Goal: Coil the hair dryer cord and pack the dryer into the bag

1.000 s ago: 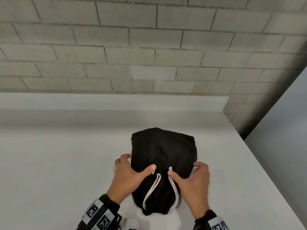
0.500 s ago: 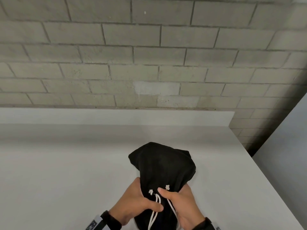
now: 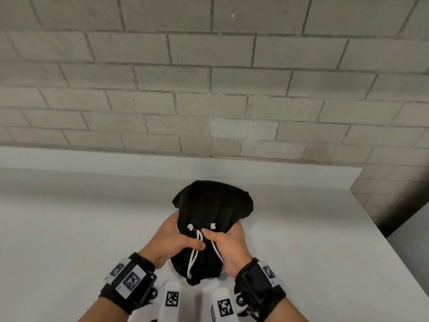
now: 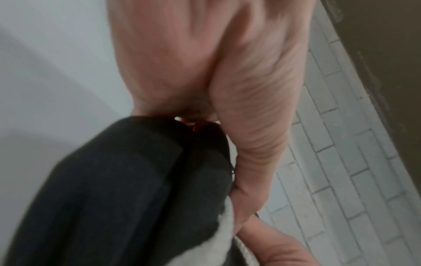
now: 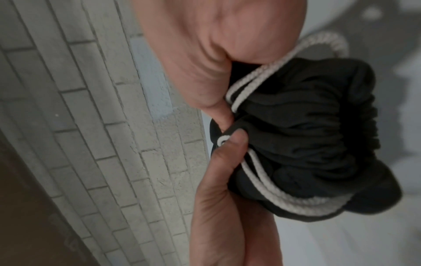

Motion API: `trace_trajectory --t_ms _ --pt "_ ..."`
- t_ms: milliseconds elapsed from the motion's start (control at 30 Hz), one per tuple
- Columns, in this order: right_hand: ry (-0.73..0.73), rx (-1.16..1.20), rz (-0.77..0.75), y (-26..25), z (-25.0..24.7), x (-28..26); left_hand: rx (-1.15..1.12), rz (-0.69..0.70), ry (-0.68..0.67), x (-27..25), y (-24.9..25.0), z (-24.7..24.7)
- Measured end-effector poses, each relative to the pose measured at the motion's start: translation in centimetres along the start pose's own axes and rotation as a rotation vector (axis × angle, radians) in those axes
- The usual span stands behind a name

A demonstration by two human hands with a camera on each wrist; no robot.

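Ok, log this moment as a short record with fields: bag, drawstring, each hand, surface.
bag: black cloth bag, neck bunched, on the table
drawstring: white cord, loops hanging toward the person, two knotted ends at the neck
left hand: left hand grips the bag's neck
right hand: right hand grips the neck from the other side, thumb by a cord knot
surface: white table against a grey brick wall
hair dryer: not visible

The black fabric bag (image 3: 212,219) sits bulging at lower centre of the head view, its mouth gathered shut (puckered folds), white drawstring (image 3: 194,254) looping down its near side.
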State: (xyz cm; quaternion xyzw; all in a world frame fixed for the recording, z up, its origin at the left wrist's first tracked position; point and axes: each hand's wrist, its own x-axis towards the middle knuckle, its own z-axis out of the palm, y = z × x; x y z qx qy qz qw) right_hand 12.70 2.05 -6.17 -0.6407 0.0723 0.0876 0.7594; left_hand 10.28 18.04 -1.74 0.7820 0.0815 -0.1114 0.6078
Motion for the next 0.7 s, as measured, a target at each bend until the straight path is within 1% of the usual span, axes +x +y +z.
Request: trace_trajectory --t_ms 167,333,533,633,700 --pt "-0.055 -0.082 0.006 -0.3 2.5 3.2 -0.007 -0.008 0.069 2.5 -0.8 -2.3" --pt "-0.022 -0.097 0.085 -0.2 3.9 5.4 -0.037 -0.046 0.103 4.4 -1.4 -3.2" --pt "-0.029 -0.005 0.225 -0.6 3.9 6.1 -0.080 -0.095 0.109 5.5 -1.5 -3.2" --pt "-0.035 0.029 0.266 -0.4 3.4 6.0 -0.117 -0.112 0.103 5.2 -1.6 -3.0" --pt "-0.026 0.046 0.261 -0.2 2.8 5.7 -0.101 -0.112 0.135 4.4 -1.4 -3.1"
